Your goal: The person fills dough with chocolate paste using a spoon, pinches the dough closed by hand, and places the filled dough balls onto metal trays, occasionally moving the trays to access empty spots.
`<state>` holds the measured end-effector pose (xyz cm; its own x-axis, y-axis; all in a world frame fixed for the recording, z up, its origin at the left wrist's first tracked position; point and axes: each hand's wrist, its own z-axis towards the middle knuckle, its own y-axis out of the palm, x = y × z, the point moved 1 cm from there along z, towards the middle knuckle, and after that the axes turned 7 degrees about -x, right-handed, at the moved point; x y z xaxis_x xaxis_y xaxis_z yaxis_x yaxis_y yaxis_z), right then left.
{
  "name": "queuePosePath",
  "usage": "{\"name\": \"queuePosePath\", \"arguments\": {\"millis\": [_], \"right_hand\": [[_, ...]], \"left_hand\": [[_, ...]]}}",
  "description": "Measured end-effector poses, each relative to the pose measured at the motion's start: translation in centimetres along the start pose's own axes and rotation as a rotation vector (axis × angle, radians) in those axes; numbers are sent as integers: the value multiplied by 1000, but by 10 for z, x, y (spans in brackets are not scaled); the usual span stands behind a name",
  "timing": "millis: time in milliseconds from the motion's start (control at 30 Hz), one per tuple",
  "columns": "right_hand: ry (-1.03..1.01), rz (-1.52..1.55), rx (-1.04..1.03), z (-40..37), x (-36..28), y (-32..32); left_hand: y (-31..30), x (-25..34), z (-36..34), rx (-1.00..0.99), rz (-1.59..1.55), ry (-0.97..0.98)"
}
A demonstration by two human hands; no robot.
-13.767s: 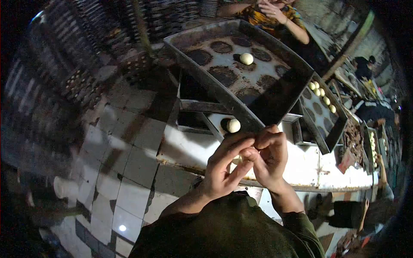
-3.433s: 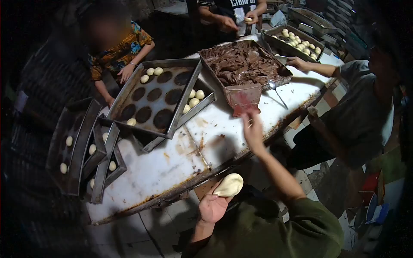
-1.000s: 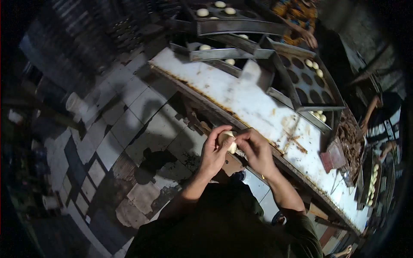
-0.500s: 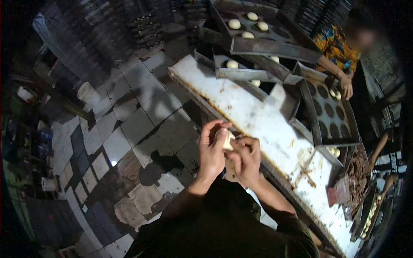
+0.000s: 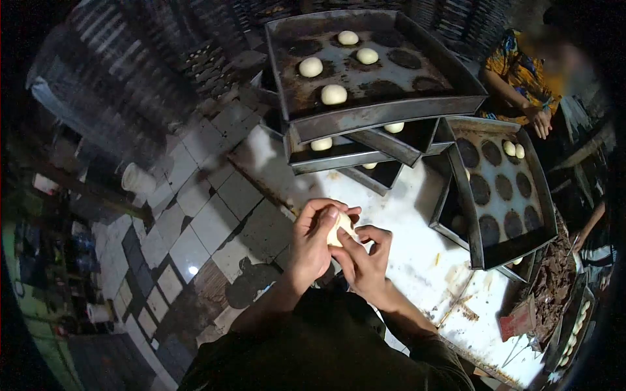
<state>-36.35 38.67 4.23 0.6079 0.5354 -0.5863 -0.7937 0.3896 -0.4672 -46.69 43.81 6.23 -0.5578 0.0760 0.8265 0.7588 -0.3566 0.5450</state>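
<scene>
A small piece of pale dough (image 5: pixel 338 232) is held between my two hands, over the near edge of the white work table (image 5: pixel 417 274). My left hand (image 5: pixel 314 241) is curled round it, with the thumb on top. The fingers of my right hand (image 5: pixel 366 260) pinch the dough from the other side. Beyond my hands stands a stack of metal baking trays; the top tray (image 5: pixel 391 112) carries several round dough balls (image 5: pixel 334 94). To the right, another tray (image 5: pixel 515 244) with dark round marks holds two dough balls (image 5: pixel 514 149) touching each other.
Brown filling (image 5: pixel 554 287) lies heaped at the right, with a red scraper-like piece (image 5: pixel 518 319) beside it. A narrow tray with a row of small dough pieces (image 5: pixel 575 332) is at far right. A co-worker's hand (image 5: pixel 540 120) is by the right tray. A white bucket (image 5: pixel 137 178) stands on the tiled floor.
My view has shifted, so the tray stack appears larger and lower. My hands still work the dough. The co-worker's hand has moved off the two dough balls in the right tray.
</scene>
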Motion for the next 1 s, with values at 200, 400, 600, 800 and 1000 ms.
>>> {"name": "queuePosePath", "arguments": {"millis": [200,400,600,800,1000], "right_hand": [[516,731,20,36,18,-31],[32,104,58,75,-13,-5],[-228,-215,412,170,-27,44],[-288,-488,-65,250,-51,107],[49,-443,-329,383,28,115]], "left_hand": [[13,3,8,-425,473,124],[0,32,50,-176,318,238],[-43,76,82,-280,367,399],[-91,150,157,-373,-485,149],[-157,157,181,-635,-638,-160]]}}
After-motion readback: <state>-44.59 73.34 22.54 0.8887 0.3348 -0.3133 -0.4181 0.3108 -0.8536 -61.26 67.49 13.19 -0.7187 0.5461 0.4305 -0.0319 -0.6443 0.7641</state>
